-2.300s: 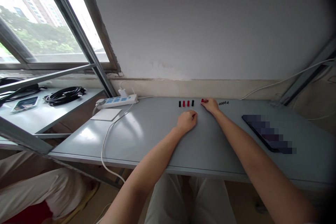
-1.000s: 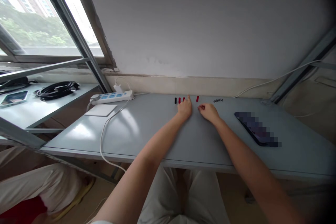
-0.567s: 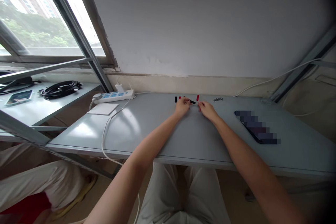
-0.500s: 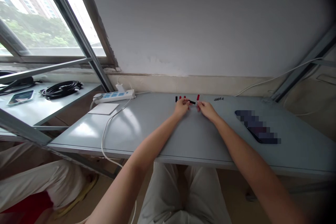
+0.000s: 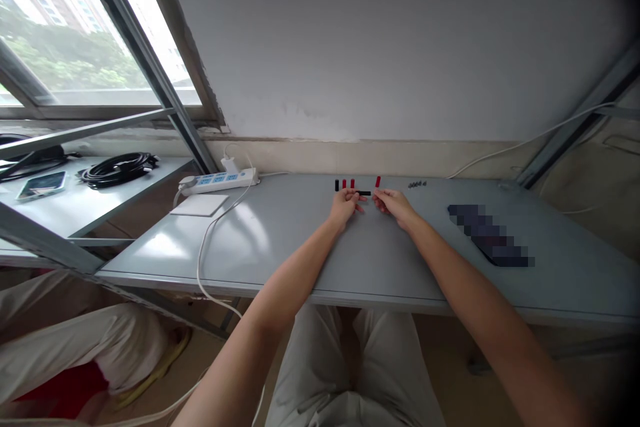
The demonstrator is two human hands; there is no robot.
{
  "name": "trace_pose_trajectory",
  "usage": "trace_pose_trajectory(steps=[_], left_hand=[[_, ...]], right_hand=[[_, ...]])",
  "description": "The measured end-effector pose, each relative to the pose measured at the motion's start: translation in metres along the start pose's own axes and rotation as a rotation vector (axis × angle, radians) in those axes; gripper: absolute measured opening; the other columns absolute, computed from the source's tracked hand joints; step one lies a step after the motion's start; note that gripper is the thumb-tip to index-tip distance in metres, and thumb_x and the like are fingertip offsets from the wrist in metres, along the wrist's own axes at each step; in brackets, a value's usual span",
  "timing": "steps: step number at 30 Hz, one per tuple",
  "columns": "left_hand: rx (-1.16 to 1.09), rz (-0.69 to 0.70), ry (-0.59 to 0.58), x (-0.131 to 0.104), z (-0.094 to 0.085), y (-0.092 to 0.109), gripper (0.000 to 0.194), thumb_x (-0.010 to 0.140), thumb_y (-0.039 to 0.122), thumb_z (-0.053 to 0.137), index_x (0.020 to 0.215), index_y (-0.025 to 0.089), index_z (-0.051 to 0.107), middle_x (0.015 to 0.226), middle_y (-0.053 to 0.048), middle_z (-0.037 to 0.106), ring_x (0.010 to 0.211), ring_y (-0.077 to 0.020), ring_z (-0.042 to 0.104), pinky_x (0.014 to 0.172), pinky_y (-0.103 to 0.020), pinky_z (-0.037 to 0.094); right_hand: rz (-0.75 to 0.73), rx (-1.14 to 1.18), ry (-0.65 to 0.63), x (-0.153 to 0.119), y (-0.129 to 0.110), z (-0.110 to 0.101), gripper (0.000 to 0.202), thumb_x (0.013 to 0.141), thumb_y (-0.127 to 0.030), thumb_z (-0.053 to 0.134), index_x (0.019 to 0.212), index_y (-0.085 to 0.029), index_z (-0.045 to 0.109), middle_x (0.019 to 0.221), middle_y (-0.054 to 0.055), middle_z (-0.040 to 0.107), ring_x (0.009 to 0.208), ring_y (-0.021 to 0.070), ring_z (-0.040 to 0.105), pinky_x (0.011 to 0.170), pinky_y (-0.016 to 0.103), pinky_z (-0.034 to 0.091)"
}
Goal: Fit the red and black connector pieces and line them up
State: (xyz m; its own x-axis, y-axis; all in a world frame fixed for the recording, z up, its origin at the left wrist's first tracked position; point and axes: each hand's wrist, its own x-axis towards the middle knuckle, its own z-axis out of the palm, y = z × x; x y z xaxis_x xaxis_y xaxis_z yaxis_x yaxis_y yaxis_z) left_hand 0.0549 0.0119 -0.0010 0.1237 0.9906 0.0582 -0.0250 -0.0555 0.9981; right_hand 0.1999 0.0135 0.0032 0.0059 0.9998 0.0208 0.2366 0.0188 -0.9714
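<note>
Between thumb and fingers of my left hand (image 5: 344,205) is a small black cylinder (image 5: 365,193), lying sideways with its free end toward the right. My right hand (image 5: 393,203) is just right of that end, fingertips pinched together; whatever they hold is too small to make out. Behind my left hand stand another black cylinder (image 5: 337,185) and two red ones (image 5: 344,183) (image 5: 353,183). One more red cylinder (image 5: 378,181) is behind my right hand. Several small metal pieces (image 5: 417,184) lie in a row farther right.
A dark, pixelated flat object (image 5: 490,237) lies right on the grey table (image 5: 380,267). At left are a power strip (image 5: 220,181), a white flat piece (image 5: 199,205) and a white cable (image 5: 201,250). Coiled black cable (image 5: 117,170) rests on the neighbouring shelf. A person's leg (image 5: 115,340) shows lower left.
The black cylinder in my left hand has turned nearly level. My right fingers have shifted slightly beside its end. The whole view has moved a little.
</note>
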Motion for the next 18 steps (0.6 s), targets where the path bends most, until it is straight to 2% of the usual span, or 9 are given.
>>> trace_pose_trajectory(steps=[10, 18], left_hand=[[-0.071, -0.038, 0.023, -0.0032, 0.0014, 0.0018, 0.021, 0.082, 0.018, 0.042, 0.101, 0.011, 0.048, 0.096, -0.012, 0.063, 0.049, -0.0056, 0.054, 0.047, -0.02, 0.037], [-0.084, -0.046, 0.056, -0.0039, 0.002, 0.0036, 0.019, 0.083, 0.018, 0.04, 0.1, 0.011, 0.048, 0.096, -0.013, 0.062, 0.047, -0.0057, 0.054, 0.045, -0.02, 0.036]], right_hand=[[-0.029, -0.048, -0.03, 0.0013, -0.0009, -0.0035, 0.024, 0.073, -0.039, 0.05, 0.07, -0.016, 0.055, 0.067, 0.002, 0.057, 0.049, 0.0061, 0.042, 0.049, 0.02, 0.034], [-0.082, -0.063, -0.038, 0.0041, 0.0014, -0.0083, 0.014, 0.075, -0.03, 0.051, 0.078, -0.016, 0.054, 0.073, 0.003, 0.06, 0.05, 0.006, 0.045, 0.053, 0.021, 0.038]])
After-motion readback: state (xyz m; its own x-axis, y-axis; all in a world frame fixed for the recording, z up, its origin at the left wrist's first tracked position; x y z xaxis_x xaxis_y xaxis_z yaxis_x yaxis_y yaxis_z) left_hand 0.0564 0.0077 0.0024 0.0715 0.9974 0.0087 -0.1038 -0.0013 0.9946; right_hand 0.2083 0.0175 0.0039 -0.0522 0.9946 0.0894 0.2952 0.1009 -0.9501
